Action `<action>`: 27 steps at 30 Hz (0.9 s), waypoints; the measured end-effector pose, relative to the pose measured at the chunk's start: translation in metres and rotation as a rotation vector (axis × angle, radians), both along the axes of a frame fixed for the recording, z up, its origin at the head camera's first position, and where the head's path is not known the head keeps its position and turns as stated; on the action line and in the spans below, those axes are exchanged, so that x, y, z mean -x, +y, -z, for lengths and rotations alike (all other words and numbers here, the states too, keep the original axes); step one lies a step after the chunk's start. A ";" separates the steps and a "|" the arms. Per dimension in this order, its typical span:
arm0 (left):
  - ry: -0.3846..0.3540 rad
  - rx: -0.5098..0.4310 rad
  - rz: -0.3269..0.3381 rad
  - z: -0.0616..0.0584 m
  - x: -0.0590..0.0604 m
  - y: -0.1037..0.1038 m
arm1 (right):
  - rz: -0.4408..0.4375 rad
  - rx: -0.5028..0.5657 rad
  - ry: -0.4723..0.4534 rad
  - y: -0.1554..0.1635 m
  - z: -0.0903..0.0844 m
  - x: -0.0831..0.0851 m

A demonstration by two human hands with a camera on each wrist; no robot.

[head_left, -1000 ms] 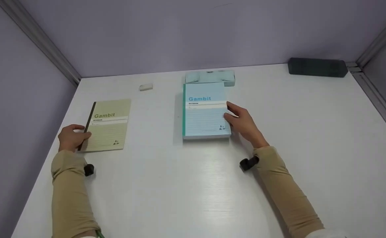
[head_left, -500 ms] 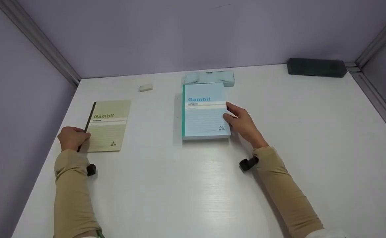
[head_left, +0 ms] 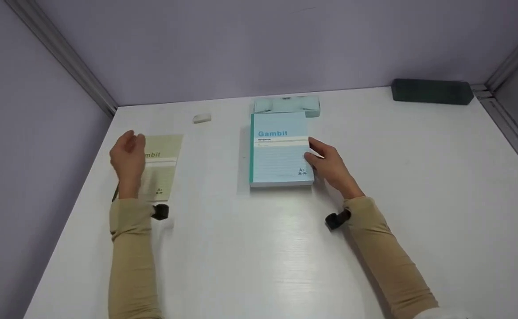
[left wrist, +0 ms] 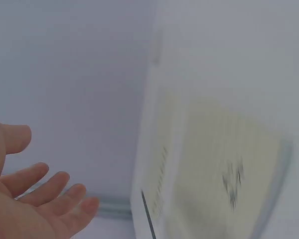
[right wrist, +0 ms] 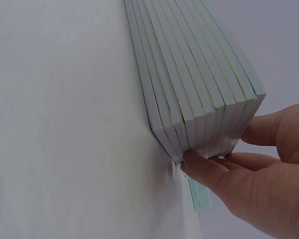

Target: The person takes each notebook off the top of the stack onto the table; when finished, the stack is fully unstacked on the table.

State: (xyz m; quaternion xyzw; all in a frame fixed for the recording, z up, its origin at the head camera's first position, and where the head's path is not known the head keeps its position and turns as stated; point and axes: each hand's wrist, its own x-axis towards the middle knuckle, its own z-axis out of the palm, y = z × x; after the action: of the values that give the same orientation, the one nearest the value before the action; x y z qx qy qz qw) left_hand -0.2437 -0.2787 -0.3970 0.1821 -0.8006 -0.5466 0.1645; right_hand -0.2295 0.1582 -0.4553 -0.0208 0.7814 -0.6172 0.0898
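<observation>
My right hand (head_left: pixel 327 164) grips the side of the stack of blue notebooks (head_left: pixel 280 150), mid-bench. I should squeeze evenly so the thin, smooth books stay square. My left hand (head_left: pixel 128 155) hovers with loose fingers, holding nothing, above the flat green notebook (head_left: pixel 163 173) on the white bench (head_left: pixel 259 248).

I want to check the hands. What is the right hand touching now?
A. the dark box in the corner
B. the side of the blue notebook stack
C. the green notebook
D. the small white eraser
B: the right hand has its fingers against the open edge of the blue notebook stack.
</observation>
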 end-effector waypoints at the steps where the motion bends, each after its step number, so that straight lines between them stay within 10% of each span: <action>1: 0.040 -0.025 0.033 -0.004 -0.002 0.014 | -0.004 -0.005 -0.001 0.000 0.001 0.000; 7: 0.162 -0.064 0.236 -0.008 -0.014 0.089 | -0.013 -0.018 -0.013 -0.003 0.004 0.001; 14: 0.058 -0.045 0.454 0.018 -0.013 0.151 | 0.004 -0.015 -0.027 -0.002 0.004 0.004; 20: -0.142 -0.022 0.590 0.042 -0.010 0.177 | -0.013 0.013 -0.043 0.000 0.004 0.005; 27: -0.113 -0.036 0.662 0.054 -0.008 0.188 | 0.000 0.072 -0.043 -0.002 0.005 0.005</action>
State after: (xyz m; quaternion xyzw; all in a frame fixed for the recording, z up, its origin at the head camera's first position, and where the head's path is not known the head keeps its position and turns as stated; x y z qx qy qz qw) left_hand -0.2355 -0.0912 -0.4512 -0.0551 -0.8142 -0.5737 -0.0698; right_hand -0.2342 0.1561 -0.4604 -0.0109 0.7567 -0.6451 0.1056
